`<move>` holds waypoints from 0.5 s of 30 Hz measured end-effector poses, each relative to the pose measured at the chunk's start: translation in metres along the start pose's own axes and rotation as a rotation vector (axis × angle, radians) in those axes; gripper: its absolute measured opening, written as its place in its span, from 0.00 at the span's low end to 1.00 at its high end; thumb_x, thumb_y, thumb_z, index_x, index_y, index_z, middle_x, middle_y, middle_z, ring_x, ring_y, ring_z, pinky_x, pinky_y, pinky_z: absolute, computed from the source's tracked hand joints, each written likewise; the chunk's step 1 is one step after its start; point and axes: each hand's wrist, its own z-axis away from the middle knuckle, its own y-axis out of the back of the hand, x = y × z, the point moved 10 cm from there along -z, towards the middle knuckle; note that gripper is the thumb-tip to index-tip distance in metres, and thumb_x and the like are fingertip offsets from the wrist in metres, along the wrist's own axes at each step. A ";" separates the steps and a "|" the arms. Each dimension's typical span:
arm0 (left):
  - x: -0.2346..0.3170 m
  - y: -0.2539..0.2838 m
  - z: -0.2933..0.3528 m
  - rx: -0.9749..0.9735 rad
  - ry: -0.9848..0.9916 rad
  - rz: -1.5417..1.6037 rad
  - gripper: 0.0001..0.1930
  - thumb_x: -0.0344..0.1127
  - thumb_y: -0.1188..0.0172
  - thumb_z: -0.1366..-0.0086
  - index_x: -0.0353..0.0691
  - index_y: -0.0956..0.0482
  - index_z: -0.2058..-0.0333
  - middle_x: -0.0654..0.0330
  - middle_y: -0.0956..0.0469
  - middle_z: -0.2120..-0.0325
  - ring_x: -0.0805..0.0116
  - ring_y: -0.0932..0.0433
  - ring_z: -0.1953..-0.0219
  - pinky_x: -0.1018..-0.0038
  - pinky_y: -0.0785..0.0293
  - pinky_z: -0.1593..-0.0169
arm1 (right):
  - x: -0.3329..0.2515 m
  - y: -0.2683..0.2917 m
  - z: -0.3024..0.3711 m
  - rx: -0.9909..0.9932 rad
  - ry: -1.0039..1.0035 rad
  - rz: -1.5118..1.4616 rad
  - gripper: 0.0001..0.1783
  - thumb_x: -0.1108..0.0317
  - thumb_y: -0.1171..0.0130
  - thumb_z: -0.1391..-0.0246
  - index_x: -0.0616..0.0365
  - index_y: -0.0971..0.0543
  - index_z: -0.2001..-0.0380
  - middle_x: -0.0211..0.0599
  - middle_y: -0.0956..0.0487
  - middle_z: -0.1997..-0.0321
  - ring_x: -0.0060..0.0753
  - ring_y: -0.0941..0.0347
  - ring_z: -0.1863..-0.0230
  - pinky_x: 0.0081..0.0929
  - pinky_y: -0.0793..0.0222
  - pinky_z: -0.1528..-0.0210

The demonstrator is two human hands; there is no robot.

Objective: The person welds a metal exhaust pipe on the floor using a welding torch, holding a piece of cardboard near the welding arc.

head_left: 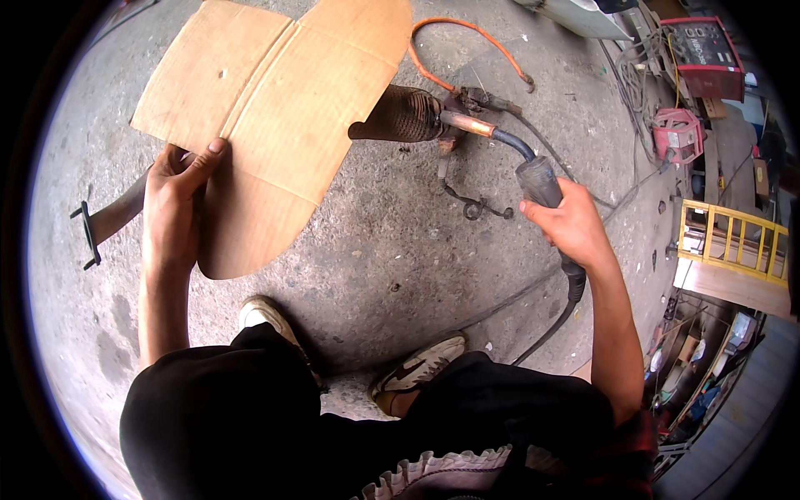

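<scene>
My left hand (173, 196) pinches the lower left edge of a folded piece of brown cardboard (287, 108), thumb on top. The cardboard covers the middle of a rusty metal exhaust pipe, whose mesh flex section (400, 114) shows past its right edge. At the other side a narrower pipe end with a flange (89, 235) sticks out behind my left wrist. My right hand (575, 221) is wrapped round the black handle of a welding torch (540, 179). Its copper nozzle (471, 123) points left at the right end of the flex section; whether they touch, I cannot tell.
Beside the pipe end lie an orange cable (475, 25) and a dark clamp (483, 100) with its lead. The torch cable (546, 332) trails over the concrete floor. Along the right stand a red-and-black machine (704, 57), a pink-red box (678, 135) and a yellow rack (732, 237).
</scene>
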 end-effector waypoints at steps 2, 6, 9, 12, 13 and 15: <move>-0.007 0.002 -0.002 -0.017 0.012 -0.008 0.22 0.36 0.34 0.32 0.26 0.27 0.47 0.53 0.18 0.58 0.70 0.18 0.59 0.74 0.24 0.51 | -0.001 -0.002 -0.001 -0.001 0.000 -0.002 0.12 0.66 0.31 0.48 0.63 0.22 0.71 0.25 0.28 0.80 0.17 0.37 0.77 0.27 0.37 0.73; -0.005 -0.008 0.003 -0.008 0.021 0.002 0.20 0.36 0.33 0.33 0.27 0.26 0.50 0.56 0.19 0.61 0.72 0.20 0.62 0.75 0.24 0.55 | 0.002 -0.002 -0.002 -0.002 -0.012 0.014 0.12 0.66 0.31 0.48 0.63 0.22 0.71 0.25 0.28 0.80 0.17 0.36 0.77 0.28 0.36 0.73; -0.002 -0.014 0.008 0.022 0.023 0.042 0.20 0.36 0.32 0.33 0.28 0.26 0.51 0.57 0.19 0.62 0.72 0.20 0.63 0.76 0.24 0.56 | 0.003 -0.001 -0.003 -0.004 -0.026 0.035 0.12 0.66 0.32 0.48 0.63 0.23 0.71 0.26 0.28 0.80 0.18 0.35 0.77 0.28 0.36 0.73; -0.007 -0.017 0.009 -0.042 0.037 -0.018 0.21 0.36 0.32 0.33 0.27 0.26 0.50 0.55 0.18 0.61 0.71 0.19 0.61 0.75 0.23 0.55 | 0.001 -0.002 -0.003 -0.010 -0.020 0.024 0.12 0.66 0.32 0.48 0.63 0.23 0.71 0.26 0.28 0.80 0.19 0.35 0.77 0.28 0.35 0.73; -0.009 -0.019 0.010 -0.059 0.050 -0.036 0.21 0.36 0.33 0.33 0.27 0.27 0.48 0.55 0.18 0.59 0.71 0.19 0.59 0.75 0.24 0.53 | -0.001 -0.002 -0.003 -0.014 -0.015 0.016 0.12 0.66 0.32 0.48 0.63 0.23 0.72 0.26 0.28 0.80 0.19 0.35 0.77 0.28 0.35 0.73; -0.010 -0.026 0.013 -0.093 0.075 -0.071 0.22 0.35 0.35 0.31 0.27 0.28 0.45 0.56 0.18 0.55 0.72 0.20 0.56 0.75 0.26 0.49 | -0.003 -0.003 -0.002 -0.008 -0.009 0.009 0.12 0.66 0.32 0.48 0.64 0.23 0.72 0.27 0.28 0.80 0.19 0.35 0.77 0.28 0.35 0.73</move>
